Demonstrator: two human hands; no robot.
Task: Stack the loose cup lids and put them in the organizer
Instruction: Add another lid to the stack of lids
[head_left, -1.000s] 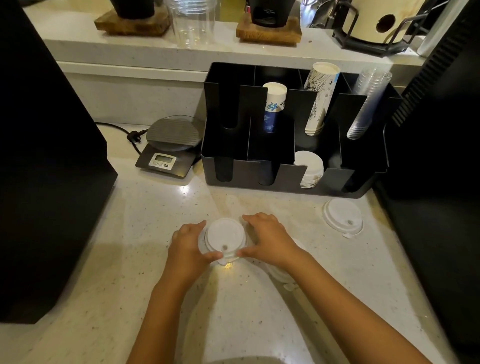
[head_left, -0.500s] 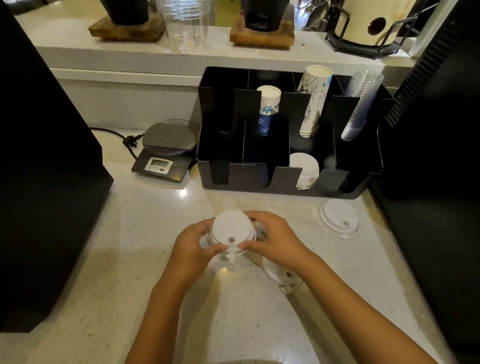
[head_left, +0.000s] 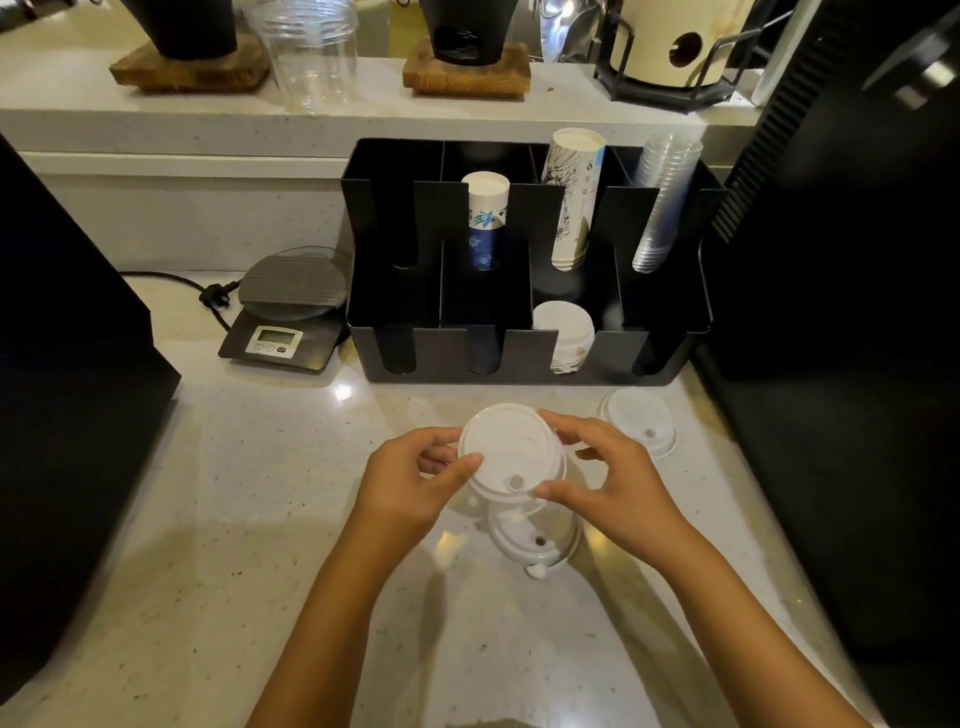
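White plastic, item one: a short stack of lids (head_left: 506, 454), pinched between my left hand (head_left: 410, 480) and my right hand (head_left: 610, 480), thumbs and fingertips closed on its rim, lifted above the counter (head_left: 234, 519). Item two: one loose lid (head_left: 537, 543) lying on the counter just below the held stack. Item three: a second loose lid (head_left: 639, 423) flat on the counter, right of my hands, near the front of the organizer (head_left: 524, 291). Item four: black organizer at the back, divided; lids already stored (head_left: 563, 332) stand in its third front slot. Digital scale (head_left: 288, 312) sits left of it.
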